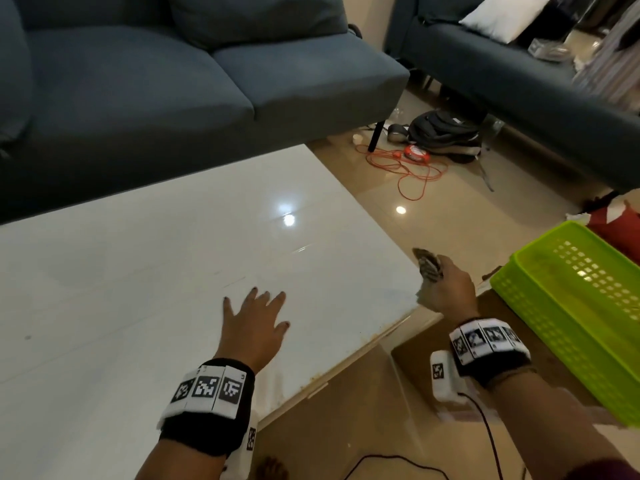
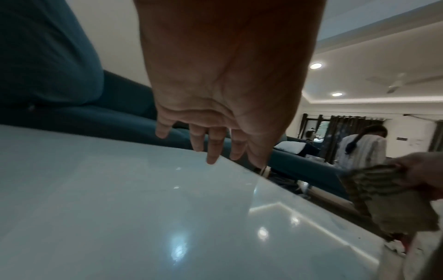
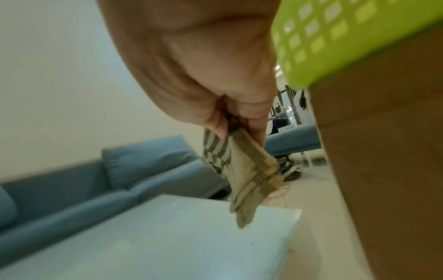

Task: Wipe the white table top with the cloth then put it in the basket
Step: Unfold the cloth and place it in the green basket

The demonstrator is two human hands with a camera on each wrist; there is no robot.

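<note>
While the right hand [image 1: 446,292] hangs just off the near right corner of the white table top [image 1: 173,271], its thumb and fingers pinch a folded striped cloth [image 3: 242,170]. Cloth: held in the air, lower end dangling above the table corner, not touching the surface as far as the right wrist view shows. It sits between the table top and the green basket [image 1: 571,306], nearer the table.

Left hand [image 1: 254,327]: fingers spread wide and straight, holding nothing, palm down over the table top close to the same corner. The left wrist view shows the palm lifted above the glossy surface; whether the fingertips touch it, cannot tell.

Basket: lime green, perforated walls, standing beyond the table's right edge on a brown cardboard box [image 3: 383,170].

Beyond the table's far edge: a dark blue sofa [image 1: 156,81]. On the floor past the table's far right corner: an orange cable [image 1: 408,171] and a black backpack [image 1: 446,133].
</note>
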